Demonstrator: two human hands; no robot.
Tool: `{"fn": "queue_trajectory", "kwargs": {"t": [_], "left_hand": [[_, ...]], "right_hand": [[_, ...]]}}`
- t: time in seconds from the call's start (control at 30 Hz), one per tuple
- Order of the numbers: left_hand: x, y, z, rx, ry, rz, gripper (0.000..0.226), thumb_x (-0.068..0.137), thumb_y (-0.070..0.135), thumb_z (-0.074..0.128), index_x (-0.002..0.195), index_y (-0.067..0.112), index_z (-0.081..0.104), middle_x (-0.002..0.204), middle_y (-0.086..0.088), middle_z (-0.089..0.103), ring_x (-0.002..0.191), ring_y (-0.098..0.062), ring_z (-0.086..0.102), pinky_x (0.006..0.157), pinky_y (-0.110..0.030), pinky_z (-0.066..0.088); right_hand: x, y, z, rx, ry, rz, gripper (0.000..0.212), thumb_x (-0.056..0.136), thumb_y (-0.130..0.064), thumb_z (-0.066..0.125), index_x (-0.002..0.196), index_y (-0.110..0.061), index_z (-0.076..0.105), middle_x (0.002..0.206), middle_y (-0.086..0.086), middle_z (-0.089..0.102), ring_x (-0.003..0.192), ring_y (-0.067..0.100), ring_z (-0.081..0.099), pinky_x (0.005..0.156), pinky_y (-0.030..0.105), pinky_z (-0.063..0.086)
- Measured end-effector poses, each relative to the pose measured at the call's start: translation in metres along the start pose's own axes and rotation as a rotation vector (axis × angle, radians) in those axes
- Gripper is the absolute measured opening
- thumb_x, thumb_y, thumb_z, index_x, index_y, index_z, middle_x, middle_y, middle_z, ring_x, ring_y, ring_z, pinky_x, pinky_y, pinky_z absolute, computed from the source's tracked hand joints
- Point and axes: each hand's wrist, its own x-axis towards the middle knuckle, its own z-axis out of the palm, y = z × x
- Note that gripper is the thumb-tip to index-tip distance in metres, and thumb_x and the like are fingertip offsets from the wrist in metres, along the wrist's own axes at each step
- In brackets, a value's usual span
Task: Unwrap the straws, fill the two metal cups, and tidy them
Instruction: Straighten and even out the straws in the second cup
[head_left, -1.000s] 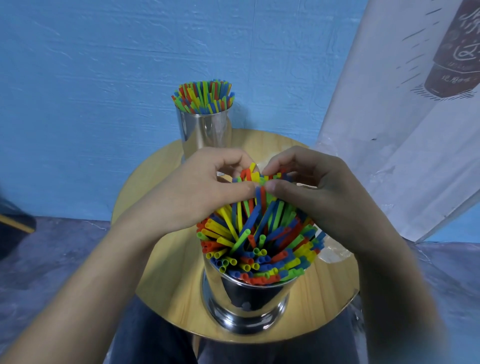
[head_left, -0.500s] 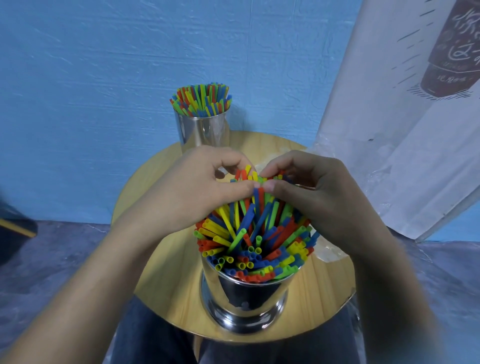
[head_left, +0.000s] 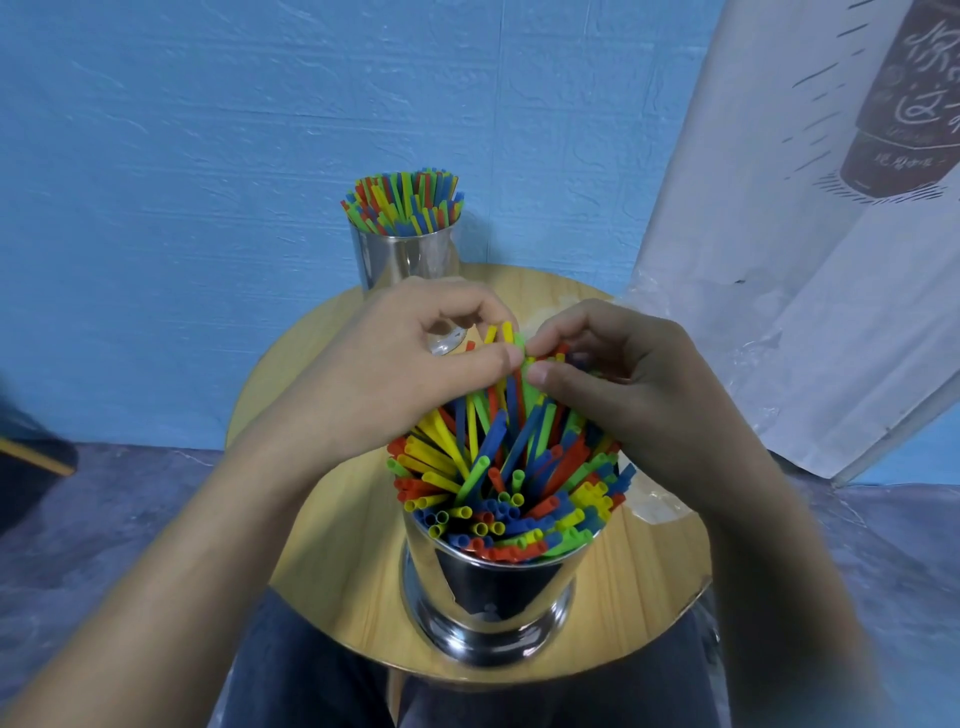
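Blue wall (head_left: 208, 156) fills the background on my feed, with a white banner (head_left: 779, 260) leaning in at the right and grey floor (head_left: 104, 519) below; a round wooden table (head_left: 332, 545) stands against the wall, and dark trousers (head_left: 311, 675) show under its near edge. I see the near cup (head_left: 488, 597) upright at the front of the table, packed with straws (head_left: 498, 483) in red, yellow, green and blue; those at its front rim stand fairly level, while those toward the back rise and lean together under the hands. The left hand (head_left: 395, 374) comes in over the left side of the bundle, fingers curled, thumb and forefinger pinching straw tips at the top; the right hand (head_left: 639, 395) mirrors it from the right, fingers curled, thumb pressed to the same cluster; the two thumbs are almost touching. The far cup (head_left: 405, 260) stands upright at the back edge of the table, partly hidden behind the left hand, and its far straws (head_left: 402, 200) fan out a little, ends roughly level. A clear wrapper (head_left: 654, 499) lies on the table just right of the near cup.
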Motion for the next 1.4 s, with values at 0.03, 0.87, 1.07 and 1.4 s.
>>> {"fn": "queue_trajectory", "kwargs": {"t": [0.03,0.87,1.07,1.4], "left_hand": [[0.0,0.0,0.0,-0.009,0.007,0.003,0.01,0.087,0.034,0.07,0.085,0.025,0.072,0.087,0.009,0.071,0.09,-0.009,0.065,0.086,-0.028,0.05],[0.004,0.012,-0.012,-0.352,0.33,0.117,0.005,0.083,0.031,0.075,0.083,0.026,0.075,0.078,0.004,0.074,0.068,-0.012,0.063,0.065,-0.029,0.049],[0.007,0.008,-0.026,-0.631,0.638,0.039,0.013,0.096,0.025,0.067,0.083,0.025,0.07,0.078,0.009,0.064,0.058,-0.01,0.054,0.06,-0.026,0.048],[0.001,-0.006,-0.021,-0.832,0.729,-0.135,0.012,0.103,0.021,0.059,0.093,0.016,0.063,0.082,0.01,0.066,0.067,-0.008,0.064,0.066,-0.021,0.054]], "right_hand": [[0.0,0.0,0.0,-0.006,0.006,0.009,0.001,0.095,-0.026,0.073,0.094,-0.026,0.072,0.092,-0.01,0.074,0.096,0.015,0.071,0.083,0.041,0.06],[-0.001,0.001,0.002,-0.105,0.029,-0.018,0.013,0.092,-0.038,0.071,0.096,-0.03,0.081,0.112,-0.017,0.074,0.113,0.004,0.067,0.097,0.044,0.055],[-0.002,0.001,0.002,-0.031,0.007,-0.013,0.01,0.095,-0.029,0.071,0.098,-0.026,0.08,0.111,-0.018,0.075,0.111,0.007,0.068,0.091,0.045,0.059],[-0.001,-0.005,0.002,0.12,0.221,-0.053,0.01,0.098,-0.015,0.067,0.094,-0.019,0.075,0.088,-0.002,0.078,0.087,0.012,0.074,0.078,0.025,0.058]]}}
